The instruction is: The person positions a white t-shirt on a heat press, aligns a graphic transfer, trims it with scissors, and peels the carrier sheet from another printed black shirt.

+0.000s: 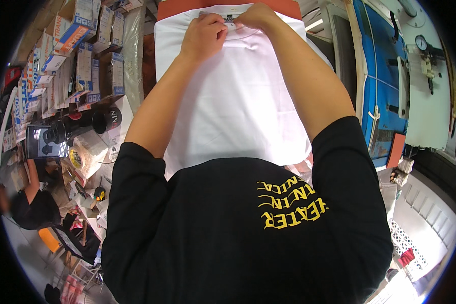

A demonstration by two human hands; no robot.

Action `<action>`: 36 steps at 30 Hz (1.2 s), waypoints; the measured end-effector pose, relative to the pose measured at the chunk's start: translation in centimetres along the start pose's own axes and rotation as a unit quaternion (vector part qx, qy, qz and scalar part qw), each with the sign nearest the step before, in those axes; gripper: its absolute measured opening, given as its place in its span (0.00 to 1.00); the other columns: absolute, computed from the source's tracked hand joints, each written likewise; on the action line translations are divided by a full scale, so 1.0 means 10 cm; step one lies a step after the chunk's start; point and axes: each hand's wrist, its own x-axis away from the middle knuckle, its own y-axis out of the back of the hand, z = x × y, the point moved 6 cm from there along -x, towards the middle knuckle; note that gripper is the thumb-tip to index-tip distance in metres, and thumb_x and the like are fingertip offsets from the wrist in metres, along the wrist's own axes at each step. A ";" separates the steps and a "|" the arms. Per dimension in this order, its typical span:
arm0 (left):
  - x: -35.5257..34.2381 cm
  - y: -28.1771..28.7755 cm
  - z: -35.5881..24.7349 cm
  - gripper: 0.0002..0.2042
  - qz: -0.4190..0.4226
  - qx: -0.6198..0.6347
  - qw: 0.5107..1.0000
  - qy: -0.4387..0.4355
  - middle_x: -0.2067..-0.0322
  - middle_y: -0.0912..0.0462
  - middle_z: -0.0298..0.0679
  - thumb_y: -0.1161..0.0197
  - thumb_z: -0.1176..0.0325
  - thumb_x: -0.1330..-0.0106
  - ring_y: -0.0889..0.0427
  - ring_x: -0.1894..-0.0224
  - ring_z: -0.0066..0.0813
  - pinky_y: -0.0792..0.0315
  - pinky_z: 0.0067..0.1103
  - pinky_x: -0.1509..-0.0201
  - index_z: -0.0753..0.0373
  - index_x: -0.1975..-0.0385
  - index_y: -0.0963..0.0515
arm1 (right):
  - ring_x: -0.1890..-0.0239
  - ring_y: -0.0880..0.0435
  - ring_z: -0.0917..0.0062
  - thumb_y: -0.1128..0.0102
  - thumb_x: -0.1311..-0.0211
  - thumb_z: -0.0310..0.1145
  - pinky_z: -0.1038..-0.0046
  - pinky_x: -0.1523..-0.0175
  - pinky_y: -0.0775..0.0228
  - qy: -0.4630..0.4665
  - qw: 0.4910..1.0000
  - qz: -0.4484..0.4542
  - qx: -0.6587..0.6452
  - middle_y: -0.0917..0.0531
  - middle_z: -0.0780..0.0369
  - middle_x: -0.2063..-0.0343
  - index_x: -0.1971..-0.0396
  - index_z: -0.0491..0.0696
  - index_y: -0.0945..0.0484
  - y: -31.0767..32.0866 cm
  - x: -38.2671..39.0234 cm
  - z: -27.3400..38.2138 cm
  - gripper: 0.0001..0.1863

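Observation:
A white T-shirt point(238, 96) lies spread out in front of me over a reddish-brown board point(285, 8). Both hands are at its neckline, at the far end. My left hand point(203, 36) has curled fingers closed on the collar's left side. On the other side of the dark neck label point(229, 19), my right hand point(257, 17) grips the collar, its fingertips partly hidden from view. The shirt's near hem reaches close to my body.
Stacked cardboard boxes point(78, 30) crowd the left, above a small screen point(41, 143) and a tape measure point(100, 193). Another person point(35, 205) is at the lower left. A blue machine cabinet point(385, 96) and a pressure gauge point(421, 42) stand at right.

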 end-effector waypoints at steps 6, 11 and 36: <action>-0.02 0.01 -0.04 0.04 -0.022 -0.005 1.000 -0.015 0.66 0.17 0.35 0.31 0.78 0.49 0.19 0.64 0.39 0.24 0.31 0.60 0.63 0.75 0.18 | 0.41 0.22 0.62 0.28 0.59 0.42 0.40 0.34 0.50 -0.013 1.000 0.022 -0.009 0.16 0.58 0.50 0.56 0.50 0.14 -0.11 -0.23 -0.13 0.25; -0.01 0.02 -0.02 0.02 -0.008 -0.014 1.000 0.001 0.66 0.18 0.35 0.32 0.76 0.49 0.19 0.64 0.39 0.25 0.33 0.61 0.62 0.77 0.20 | 0.43 0.21 0.60 0.31 0.58 0.43 0.51 0.36 0.40 -0.001 1.000 -0.003 -0.012 0.16 0.57 0.50 0.57 0.50 0.14 -0.05 -0.05 0.01 0.24; -0.26 0.48 -0.32 0.05 0.195 0.013 0.980 0.035 0.66 0.18 0.45 0.34 0.76 0.45 0.20 0.59 0.47 0.26 0.35 0.54 0.63 0.69 0.19 | 0.48 0.16 0.59 0.29 0.49 0.43 0.49 0.44 0.29 0.150 0.964 0.010 0.218 0.15 0.59 0.50 0.52 0.52 0.15 0.17 0.10 0.26 0.23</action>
